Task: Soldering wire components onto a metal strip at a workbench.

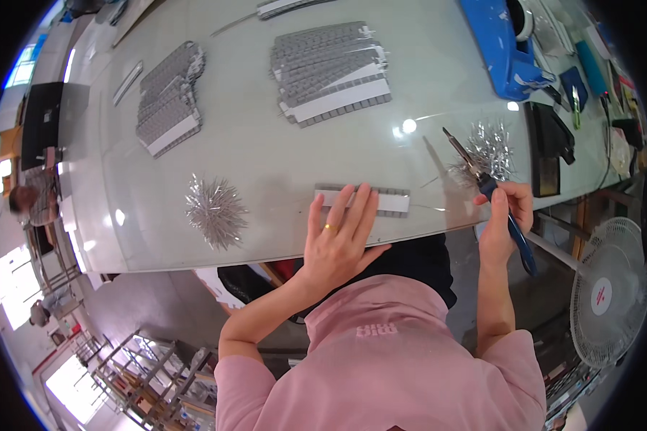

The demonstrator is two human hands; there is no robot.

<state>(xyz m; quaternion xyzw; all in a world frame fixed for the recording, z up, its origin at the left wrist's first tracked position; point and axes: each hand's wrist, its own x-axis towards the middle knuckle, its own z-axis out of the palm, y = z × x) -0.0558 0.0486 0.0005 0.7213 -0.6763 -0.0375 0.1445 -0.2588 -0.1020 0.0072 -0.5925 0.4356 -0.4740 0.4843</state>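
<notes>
My left hand [340,230], with a ring on one finger, lies with its fingers stretched out across a grey segmented strip [393,202] that has a white band along it. The fingers cover the strip's left part near the table's front edge. In my right hand [507,215] are long-nose pliers [519,244] with dark blue handles. Their metal jaws point up and left, above the table; whether they grip anything is too small to tell. Behind the jaws lies a tangled heap of thin silvery pieces [490,149]. A similar silvery heap [216,210] is left of my left hand.
Two groups of grey strips, one at the back middle [331,68] and one at the back left [169,97], lie on the pale table [244,154]. A blue tape dispenser [514,68] and a black holder [546,147] stand at right. A fan [611,291] is beyond the right edge.
</notes>
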